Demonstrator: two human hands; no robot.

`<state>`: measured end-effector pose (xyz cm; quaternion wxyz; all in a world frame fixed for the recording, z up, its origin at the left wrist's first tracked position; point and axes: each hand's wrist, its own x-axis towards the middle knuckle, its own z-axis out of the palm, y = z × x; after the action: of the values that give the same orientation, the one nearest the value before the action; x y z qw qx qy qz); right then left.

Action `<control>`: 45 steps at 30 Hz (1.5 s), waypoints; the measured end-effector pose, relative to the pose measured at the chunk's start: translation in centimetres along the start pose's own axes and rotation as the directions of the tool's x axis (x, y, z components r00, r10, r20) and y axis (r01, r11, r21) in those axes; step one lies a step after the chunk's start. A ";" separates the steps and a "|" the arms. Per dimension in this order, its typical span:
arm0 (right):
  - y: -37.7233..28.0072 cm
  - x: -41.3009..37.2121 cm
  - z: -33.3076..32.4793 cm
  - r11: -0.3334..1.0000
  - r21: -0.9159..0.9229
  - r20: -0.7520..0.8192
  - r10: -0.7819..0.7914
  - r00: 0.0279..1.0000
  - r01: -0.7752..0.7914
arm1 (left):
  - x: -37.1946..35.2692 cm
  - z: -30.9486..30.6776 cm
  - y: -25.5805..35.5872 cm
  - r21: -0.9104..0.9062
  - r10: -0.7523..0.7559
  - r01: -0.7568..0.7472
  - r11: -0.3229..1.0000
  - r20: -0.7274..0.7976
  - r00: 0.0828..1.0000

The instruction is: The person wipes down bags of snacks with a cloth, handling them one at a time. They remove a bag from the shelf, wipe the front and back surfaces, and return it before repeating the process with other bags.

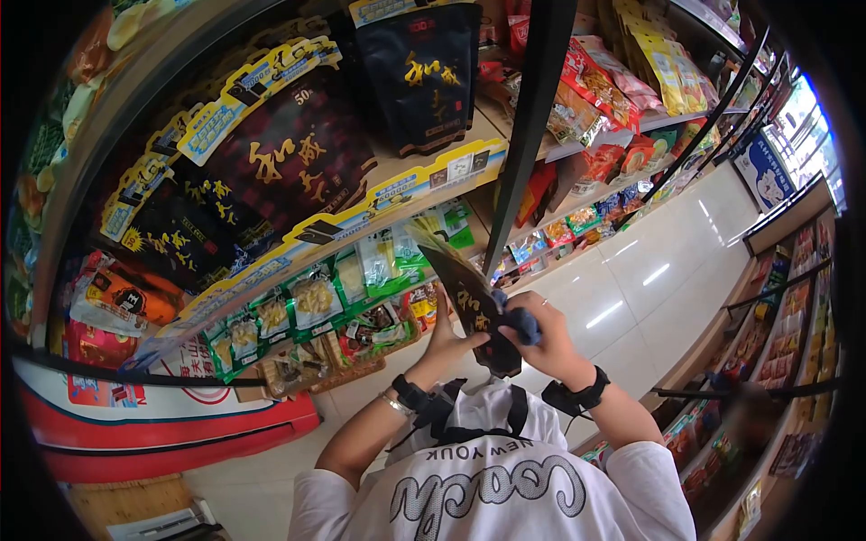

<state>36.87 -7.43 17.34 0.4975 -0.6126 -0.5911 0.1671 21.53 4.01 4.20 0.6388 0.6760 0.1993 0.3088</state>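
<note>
A dark pouch (465, 293) with gold characters is held upright in front of my chest. My left hand (442, 344) grips its left edge, thumb across the front. My right hand (548, 341) is closed around a dark blue cloth (522, 326), which touches the pouch's right side. Both wrists wear black bands. Just beyond, similar dark pouches (293, 158) stand on the upper shelf behind a yellow and blue price strip (397, 194). Another black pouch (422, 77) stands near the shelf's black post.
Green snack packs (316, 298) hang or lie on the lower shelf. A black post (532, 135) rises right of the pouches. Red and yellow bags (600, 90) fill the shelf beyond it. A red and white cabinet (180, 433) is at lower left; another stocked shelf (776, 361) lines the right.
</note>
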 end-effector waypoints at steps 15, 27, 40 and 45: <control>2.4 0.7 -0.7 0.933 0.162 -0.275 0.355 0.894 -0.321 | -1.0 -2.1 6.1 -0.528 -0.361 0.442 0.725 0.254 0.897; -0.5 0.5 3.3 0.929 -0.288 0.126 -0.205 0.971 0.233 | -1.3 -0.8 4.6 -0.032 -0.103 0.107 0.994 0.120 0.987; -0.1 4.5 0.2 0.911 -0.382 -0.060 -0.192 0.980 0.155 | -1.8 -0.7 6.0 0.139 -0.177 0.148 0.979 0.224 0.958; -0.6 0.1 2.5 0.923 -0.183 0.339 -0.263 0.903 0.338 | -2.1 -0.8 4.5 0.118 -0.133 0.115 0.986 0.163 0.978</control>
<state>34.61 -6.45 16.69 0.3422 -0.5346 -0.7650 0.1095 18.88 2.71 8.31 0.6340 0.7196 0.2022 0.1982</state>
